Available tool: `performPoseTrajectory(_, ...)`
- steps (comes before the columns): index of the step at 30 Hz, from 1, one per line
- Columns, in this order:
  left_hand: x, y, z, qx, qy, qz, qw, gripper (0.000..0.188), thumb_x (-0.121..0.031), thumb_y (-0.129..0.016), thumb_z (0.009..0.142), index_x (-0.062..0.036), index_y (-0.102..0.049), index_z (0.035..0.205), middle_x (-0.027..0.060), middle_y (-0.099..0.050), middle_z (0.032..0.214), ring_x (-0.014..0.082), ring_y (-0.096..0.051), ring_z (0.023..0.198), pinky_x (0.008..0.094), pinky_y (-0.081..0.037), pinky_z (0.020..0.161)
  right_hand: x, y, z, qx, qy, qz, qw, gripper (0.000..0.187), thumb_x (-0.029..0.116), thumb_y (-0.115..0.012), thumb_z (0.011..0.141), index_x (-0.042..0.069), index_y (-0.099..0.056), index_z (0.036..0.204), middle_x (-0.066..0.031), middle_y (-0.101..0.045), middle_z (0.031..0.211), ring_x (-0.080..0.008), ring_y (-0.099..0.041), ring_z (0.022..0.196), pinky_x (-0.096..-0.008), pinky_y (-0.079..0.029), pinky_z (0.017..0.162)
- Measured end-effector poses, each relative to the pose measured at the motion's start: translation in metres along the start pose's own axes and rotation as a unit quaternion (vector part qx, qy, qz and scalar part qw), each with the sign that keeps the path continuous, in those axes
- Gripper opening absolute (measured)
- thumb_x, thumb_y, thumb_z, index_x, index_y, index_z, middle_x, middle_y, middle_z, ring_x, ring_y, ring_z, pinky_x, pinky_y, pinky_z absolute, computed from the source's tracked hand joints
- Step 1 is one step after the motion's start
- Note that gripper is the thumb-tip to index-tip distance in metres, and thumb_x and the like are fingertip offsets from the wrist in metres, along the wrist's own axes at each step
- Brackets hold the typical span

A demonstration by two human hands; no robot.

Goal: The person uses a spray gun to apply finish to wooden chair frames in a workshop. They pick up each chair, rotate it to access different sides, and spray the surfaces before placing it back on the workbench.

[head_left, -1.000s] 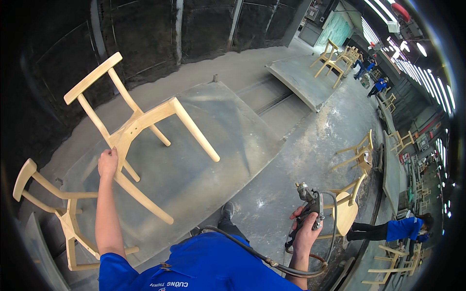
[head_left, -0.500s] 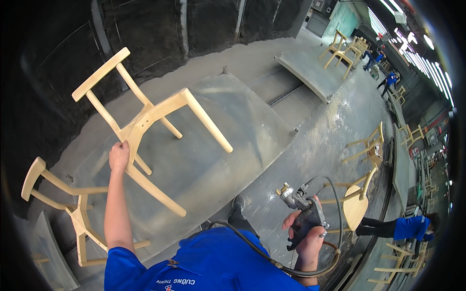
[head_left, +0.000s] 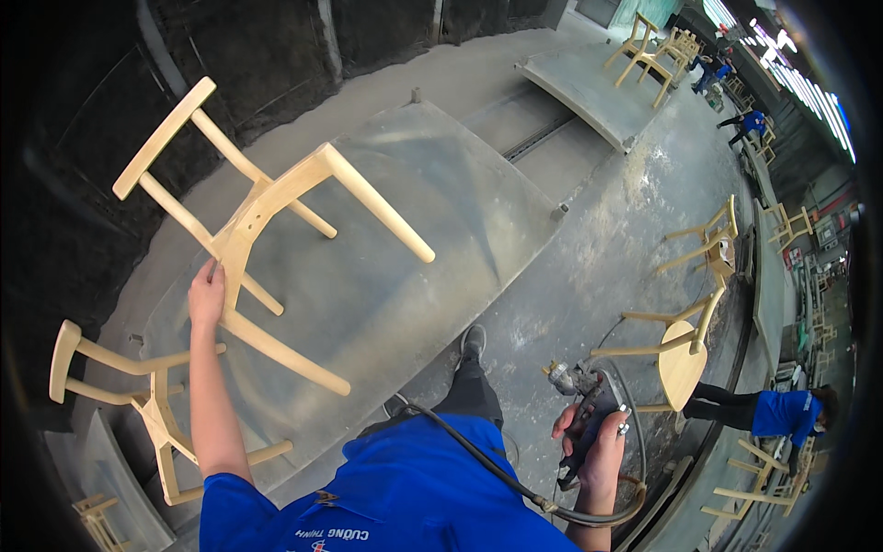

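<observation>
My left hand [head_left: 206, 293] is closed around the seat rail of a pale wooden chair frame [head_left: 276, 195], near the joint with the back post. This frame has a backrest bar and legs but no seat panel. It is over a grey flat platform [head_left: 414, 304]; whether all its legs touch is unclear. In my right hand [head_left: 600, 451] is a spray gun [head_left: 598, 400], held low at my right side with its metal nozzle pointing up and left. A dark hose [head_left: 460, 443] loops across my front toward that hand.
A second seatless chair frame [head_left: 158, 414] stands at the left. At the right are chairs, one with a round seat [head_left: 682, 368], and a person in blue [head_left: 782, 412]. Another platform [head_left: 589, 87] with chairs lies farther off. A dark wall [head_left: 248, 55] runs behind.
The held chair frame and my left hand have shifted slightly left in view. The spray gun has moved a little right and down. My shoe is farther forward.
</observation>
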State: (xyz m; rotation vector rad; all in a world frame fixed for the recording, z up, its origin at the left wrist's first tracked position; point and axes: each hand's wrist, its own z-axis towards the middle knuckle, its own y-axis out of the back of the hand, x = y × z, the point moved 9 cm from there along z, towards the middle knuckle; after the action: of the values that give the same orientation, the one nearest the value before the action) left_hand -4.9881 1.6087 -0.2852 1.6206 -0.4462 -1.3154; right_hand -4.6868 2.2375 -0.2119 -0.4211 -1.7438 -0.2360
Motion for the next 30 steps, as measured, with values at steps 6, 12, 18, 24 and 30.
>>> performPoseTrajectory(6, -0.018, -0.008, -0.017, 0.022, -0.009, 0.111, 0.994, 0.048, -0.034, -0.057, 0.100, -0.0079, -0.061, 0.140, 0.0228, -0.069, 0.125, 0.0388, -0.064, 0.120, 0.0452, -0.049, 0.102, -0.009, 0.044, 0.086, 0.022, -0.063, -0.161, 0.985, 0.062, 0.059, -0.042, 0.106, 0.001, -0.062, 0.113, -0.0065, -0.067, 0.077, -0.0122, -0.064, 0.065, -0.0233, -0.042, 0.048)
performPoseTrajectory(12, -0.016, -0.018, -0.033, -0.048, 0.063, 0.237, 0.968, 0.048, -0.041, -0.047, 0.104, -0.0064, -0.066, 0.131, 0.0261, -0.070, 0.117, 0.0461, -0.064, 0.114, 0.0522, -0.050, 0.099, 0.005, 0.086, 0.215, 0.058, -0.105, -0.126, 0.985, 0.065, 0.062, -0.038, 0.106, 0.002, -0.062, 0.105, -0.0093, -0.068, 0.079, -0.0136, -0.062, 0.059, -0.0233, -0.041, 0.045)
performPoseTrajectory(18, -0.007, -0.024, -0.034, -0.073, 0.163, 0.261, 0.949, 0.055, -0.050, -0.040, 0.105, -0.0088, -0.070, 0.127, 0.0237, -0.072, 0.113, 0.0454, -0.066, 0.109, 0.0527, -0.051, 0.096, 0.058, 0.050, 0.318, 0.220, -0.066, 0.007, 0.973, 0.111, 0.085, -0.042, 0.087, 0.001, -0.029, 0.158, -0.0166, -0.068, 0.080, -0.0186, -0.066, 0.065, -0.0250, -0.044, 0.048)
performPoseTrajectory(24, -0.001, -0.030, -0.043, -0.088, 0.196, 0.254, 0.943, 0.053, -0.052, -0.044, 0.103, -0.0130, -0.072, 0.126, 0.0232, -0.072, 0.112, 0.0447, -0.066, 0.109, 0.0516, -0.052, 0.095, 0.102, 0.027, 0.373, 0.271, -0.029, 0.091, 0.958, 0.110, 0.086, -0.037, 0.089, 0.003, -0.025, 0.160, -0.0154, -0.068, 0.077, -0.0162, -0.060, 0.056, -0.0244, -0.040, 0.044)
performPoseTrajectory(30, -0.001, -0.037, -0.047, -0.095, 0.196, 0.264, 0.940, 0.054, -0.053, -0.045, 0.103, -0.0122, -0.073, 0.124, 0.0233, -0.073, 0.110, 0.0437, -0.067, 0.108, 0.0506, -0.052, 0.094, 0.071, 0.059, 0.404, 0.255, -0.143, -0.138, 0.946, 0.089, 0.079, -0.034, 0.096, 0.001, -0.051, 0.135, -0.0123, -0.067, 0.076, -0.0156, -0.061, 0.057, -0.0239, -0.041, 0.044)
